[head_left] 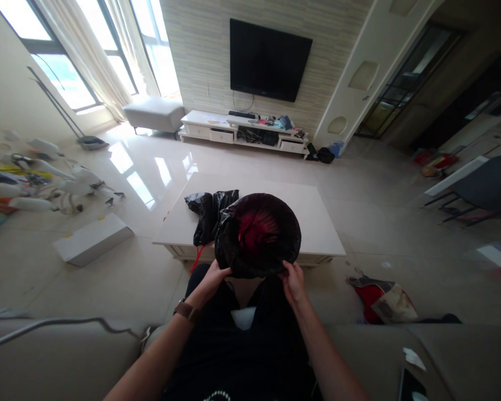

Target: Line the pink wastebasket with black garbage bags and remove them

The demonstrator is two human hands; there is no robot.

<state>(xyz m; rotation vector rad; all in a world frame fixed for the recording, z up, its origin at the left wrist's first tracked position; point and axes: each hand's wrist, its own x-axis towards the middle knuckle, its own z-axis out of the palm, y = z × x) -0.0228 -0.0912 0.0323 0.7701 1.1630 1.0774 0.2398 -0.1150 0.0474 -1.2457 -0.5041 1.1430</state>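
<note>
A round trash can (259, 231), reddish-pink inside, is held in front of my lap with its mouth facing me. A black garbage bag (290, 223) lines it and is folded over the rim. My left hand (217, 277) grips the lower left of the bag-covered rim, fingers curled under it. On the lower right, my right hand (293, 279) pinches the same rim with its thumb on top. More crumpled black plastic bags (209, 214) lie just left of the can on the white coffee table (313, 214). A red string (197, 259) hangs over the table edge.
A sofa (58, 356) is under and beside me, with a phone (411, 384) on its right. A white box (94, 239) stands on the floor at left. A red bag (371, 301) lies at right. Beyond are a TV stand (200, 125) and a grey bench (154, 114).
</note>
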